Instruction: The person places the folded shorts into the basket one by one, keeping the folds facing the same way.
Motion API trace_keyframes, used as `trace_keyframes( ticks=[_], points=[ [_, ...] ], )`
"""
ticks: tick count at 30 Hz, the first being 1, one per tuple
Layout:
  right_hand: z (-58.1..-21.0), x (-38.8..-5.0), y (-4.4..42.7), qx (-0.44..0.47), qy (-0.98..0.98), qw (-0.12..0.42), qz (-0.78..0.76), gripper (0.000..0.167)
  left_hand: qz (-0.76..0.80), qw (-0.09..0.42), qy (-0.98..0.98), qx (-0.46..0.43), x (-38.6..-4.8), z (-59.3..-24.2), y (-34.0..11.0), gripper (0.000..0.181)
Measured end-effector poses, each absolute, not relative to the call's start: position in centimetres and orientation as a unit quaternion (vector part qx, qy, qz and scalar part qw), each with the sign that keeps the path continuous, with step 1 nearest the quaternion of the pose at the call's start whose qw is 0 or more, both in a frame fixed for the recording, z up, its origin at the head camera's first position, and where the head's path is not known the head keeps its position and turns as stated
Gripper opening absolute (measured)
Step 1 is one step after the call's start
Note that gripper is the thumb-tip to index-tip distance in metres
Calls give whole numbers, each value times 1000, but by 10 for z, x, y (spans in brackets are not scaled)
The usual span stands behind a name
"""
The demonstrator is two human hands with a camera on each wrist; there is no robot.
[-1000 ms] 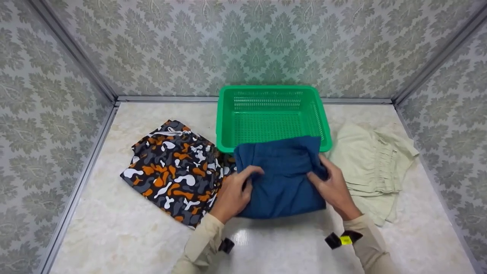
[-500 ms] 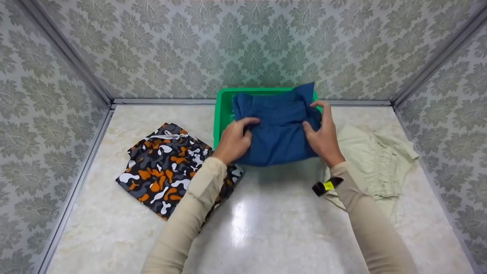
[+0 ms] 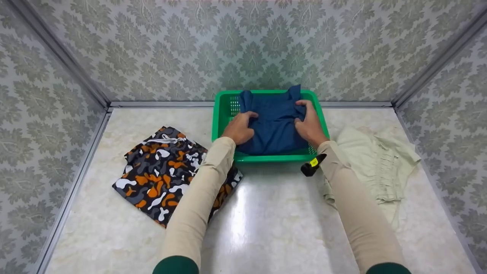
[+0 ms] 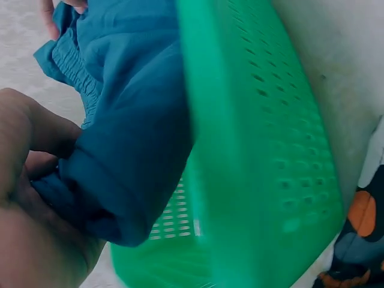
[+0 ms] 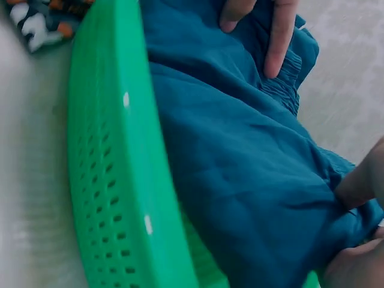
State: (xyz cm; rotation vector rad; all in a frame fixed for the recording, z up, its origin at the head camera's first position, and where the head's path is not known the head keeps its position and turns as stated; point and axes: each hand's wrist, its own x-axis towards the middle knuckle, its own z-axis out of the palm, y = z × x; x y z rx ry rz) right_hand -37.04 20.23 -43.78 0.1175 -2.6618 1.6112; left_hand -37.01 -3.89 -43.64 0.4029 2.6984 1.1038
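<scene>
Folded blue shorts [image 3: 276, 127] with a gathered elastic waistband lie within the rim of a green plastic basket [image 3: 266, 158]. My left hand [image 3: 239, 127] grips their left side, thumb and fingers curled round the cloth, as the left wrist view of the shorts [image 4: 126, 144] shows. On the opposite side my right hand [image 3: 310, 125] pinches the right edge of the fabric, and the right wrist view shows its thumb and fingers on the cloth [image 5: 240, 162]. Most of the basket's floor is hidden beneath the shorts.
Black shorts with an orange, grey and white pattern [image 3: 159, 179] lie flat to the left, partly under my left forearm. Pale green shorts [image 3: 380, 163] lie to the right, beside my right sleeve. A patterned wall [image 3: 262, 49] stands right behind the basket.
Both hands have carried the blue shorts forward, away from me, from above the basket's near edge and lowered them into the basket. The other garments stay where they were.
</scene>
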Motion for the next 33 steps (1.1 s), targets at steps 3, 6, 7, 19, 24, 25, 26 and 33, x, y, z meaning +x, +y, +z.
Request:
trace_keyframes(
  ticks=[3, 6, 7, 19, 24, 25, 26, 33],
  points=[
    [-445, -371, 203, 24, -869, -48, 491, 54, 359, 129, 914, 139, -373, -450, -37, 60],
    [-454, -371, 205, 12, -875, -97, 475, 55, 344, 156, 915, 141, -372, -461, -34, 58],
    [-456, -371, 205, 8, -876, -107, 469, 56, 338, 164, 916, 141, -371, -464, -34, 57],
    [-478, -371, 206, 15, -874, -175, 453, 79, 288, 215, 925, 123, -370, -487, -30, 56],
    [-481, -371, 207, 35, -898, -169, 405, 84, 275, 233, 929, 87, -367, -487, -31, 61],
    [-480, -371, 206, 45, -905, -162, 390, 84, 267, 234, 932, 74, -366, -486, -31, 62],
    [-479, -370, 206, 56, -912, -155, 375, 84, 256, 232, 936, 61, -365, -486, -31, 64],
    [-469, -361, 194, 145, -939, -188, 251, 82, 158, 217, 958, 106, -358, -475, -28, 59]
  ],
)
